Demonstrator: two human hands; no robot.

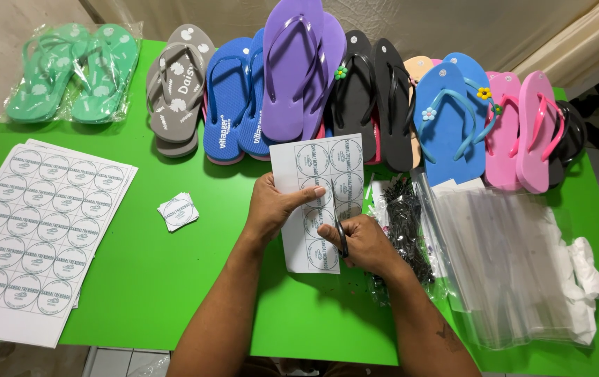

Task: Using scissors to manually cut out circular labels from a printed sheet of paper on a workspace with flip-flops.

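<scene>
Holding one strip of round labels [317, 202] at the centre of the frame, long axis running top to bottom, upper end pointing toward the row of sandals. Two columns of circles printed on it, the exact count partly hidden by the hands. Left hand [275, 208] grasping the strip's left edge, thumb lying across the paper. Right hand [364, 244] clenched on one pair of scissors [340, 234], blades pointing up the strip between the two columns.

Lying on the green tabletop [174, 293]: one small stack of cut square labels [178, 211] left of the hands; a pile of full label sheets [38, 234] at the left edge, at least two, top sheet showing four circles per row. One bag of small black fasteners [404, 230] touching the right hand, one heap of clear plastic bags [516, 265] at the lower right.

Along the top: one bagged green pair [69, 73], then grey [177, 87], blue [233, 98], purple [299, 66], black [373, 94], light blue [453, 115] and pink [523, 129] pairs.
</scene>
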